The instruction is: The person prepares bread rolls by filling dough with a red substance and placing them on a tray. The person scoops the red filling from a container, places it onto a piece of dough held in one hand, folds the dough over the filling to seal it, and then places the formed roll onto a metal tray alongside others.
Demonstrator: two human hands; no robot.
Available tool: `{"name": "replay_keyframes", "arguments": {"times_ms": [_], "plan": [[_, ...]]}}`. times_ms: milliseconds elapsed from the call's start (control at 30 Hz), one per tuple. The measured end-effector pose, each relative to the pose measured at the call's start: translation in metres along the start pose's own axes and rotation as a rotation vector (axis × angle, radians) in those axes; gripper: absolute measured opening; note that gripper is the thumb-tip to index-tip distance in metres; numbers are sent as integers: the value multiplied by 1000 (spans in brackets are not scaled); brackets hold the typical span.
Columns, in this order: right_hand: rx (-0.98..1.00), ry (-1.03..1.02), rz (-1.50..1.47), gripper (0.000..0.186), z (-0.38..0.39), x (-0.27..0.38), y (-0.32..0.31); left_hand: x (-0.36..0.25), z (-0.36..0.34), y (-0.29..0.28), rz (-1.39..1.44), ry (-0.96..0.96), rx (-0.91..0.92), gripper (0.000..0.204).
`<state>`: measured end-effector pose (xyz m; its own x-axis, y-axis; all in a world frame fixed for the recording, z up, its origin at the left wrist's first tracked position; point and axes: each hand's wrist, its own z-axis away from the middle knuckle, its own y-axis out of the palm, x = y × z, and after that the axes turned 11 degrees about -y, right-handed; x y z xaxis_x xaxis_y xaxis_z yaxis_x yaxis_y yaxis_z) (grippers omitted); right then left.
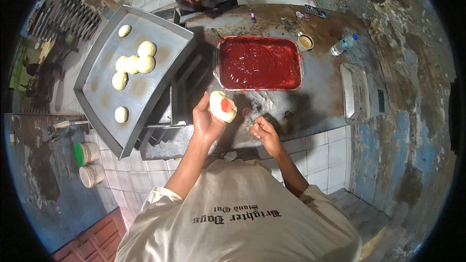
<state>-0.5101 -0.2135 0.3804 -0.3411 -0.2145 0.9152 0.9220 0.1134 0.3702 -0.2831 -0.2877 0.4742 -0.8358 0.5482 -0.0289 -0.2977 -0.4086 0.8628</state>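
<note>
Stained table (323,99) below; red-dabbed dough (216,101) was cradled in half-open left hand (206,123); right hand (264,132) was curled, contents unclear.

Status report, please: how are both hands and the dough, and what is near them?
Left hand holding dough with red paste. Right hand apart from dough, whether holding anything unclear. Glass dish just ahead, metal tray at left.

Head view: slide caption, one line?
Left hand holds red-dabbed dough near a dish of red paste; right hand beside it.
</note>
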Motion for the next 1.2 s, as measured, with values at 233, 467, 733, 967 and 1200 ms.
{"name": "replay_keyframes", "arguments": {"times_ms": [233,467,733,967,1200], "plan": [[141,-23,-343,13,10,-21,48,-7,23,-36,-16,-121,178,49],[-178,-300,861,13,5,-185,-67,-31,61,-19,-144,-164,284,53],[-147,-324,465,40,-14,-25,125,-38,100,-35,-154,-157,110,59],[349,-118,127,81,22,75,184,-42,138,-23,-957,173,-111,38],[351,-586,919,66,1,126,177,-45,154,-2,-1357,351,-56,60]]}}
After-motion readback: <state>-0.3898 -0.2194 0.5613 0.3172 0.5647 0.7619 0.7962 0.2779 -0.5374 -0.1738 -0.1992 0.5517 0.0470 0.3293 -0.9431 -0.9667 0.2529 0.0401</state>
